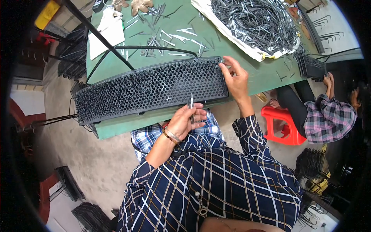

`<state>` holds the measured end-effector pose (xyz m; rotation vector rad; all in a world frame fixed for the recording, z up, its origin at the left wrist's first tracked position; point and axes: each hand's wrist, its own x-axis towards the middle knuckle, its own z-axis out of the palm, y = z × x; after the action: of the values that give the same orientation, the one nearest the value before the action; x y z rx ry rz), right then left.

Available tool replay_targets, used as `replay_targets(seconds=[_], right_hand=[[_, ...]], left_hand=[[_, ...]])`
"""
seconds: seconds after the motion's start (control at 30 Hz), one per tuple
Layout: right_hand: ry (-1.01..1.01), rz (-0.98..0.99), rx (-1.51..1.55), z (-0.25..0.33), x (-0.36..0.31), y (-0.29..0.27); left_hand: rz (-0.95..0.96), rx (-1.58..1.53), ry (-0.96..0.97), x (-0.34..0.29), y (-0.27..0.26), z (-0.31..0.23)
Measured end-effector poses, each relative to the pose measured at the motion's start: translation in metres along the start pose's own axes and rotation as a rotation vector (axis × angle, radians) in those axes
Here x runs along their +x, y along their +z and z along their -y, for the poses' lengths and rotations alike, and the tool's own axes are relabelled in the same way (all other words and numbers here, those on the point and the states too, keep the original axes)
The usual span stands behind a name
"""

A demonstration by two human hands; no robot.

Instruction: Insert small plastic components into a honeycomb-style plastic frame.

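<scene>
A long black rack [150, 87] full of small round holes lies tilted across the near edge of the green table. Dark tips of thin pieces appear to fill many holes on its left and middle part, while its right part shows more open holes. Several slim metal pins [191, 101] are in my left hand [182, 123], pointing upward in front of the rack's lower edge. My right hand [236, 79] is at the rack's upper right corner, thumb and forefinger brought close together there. Whatever lies between those fingertips is too small to make out.
A white sack [247, 54] heaped with dark metal pins stands at the far right of the green table [266, 77]. Loose pins [177, 37] and a white sheet [106, 36] lie beyond the rack. At right, another person [328, 116] sits by a red stool [284, 125].
</scene>
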<state>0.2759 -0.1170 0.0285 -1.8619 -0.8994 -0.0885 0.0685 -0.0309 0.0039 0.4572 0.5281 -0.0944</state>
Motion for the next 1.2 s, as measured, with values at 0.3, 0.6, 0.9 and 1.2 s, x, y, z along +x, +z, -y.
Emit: replay_targets(seconds=[0.3, 0.6, 0.9, 1.2], right_hand=[[-0.165, -0.037, -0.104, -0.006, -0.005, 0.004], [-0.203, -0.024, -0.199, 0.004, -0.015, 0.005], [0.420, 0.595, 0.523, 0.052, -0.044, 0.012], [0.349, 0.381, 0.528, 0.058, -0.016, 0.038]], left_hand=[[0.055, 0.005, 0.035, 0.003, -0.008, 0.005], [0.088, 0.016, 0.086, 0.000, 0.000, 0.003], [0.200, 0.161, 0.156, -0.003, 0.005, 0.000], [0.098, 0.117, 0.155, -0.005, -0.012, 0.004]])
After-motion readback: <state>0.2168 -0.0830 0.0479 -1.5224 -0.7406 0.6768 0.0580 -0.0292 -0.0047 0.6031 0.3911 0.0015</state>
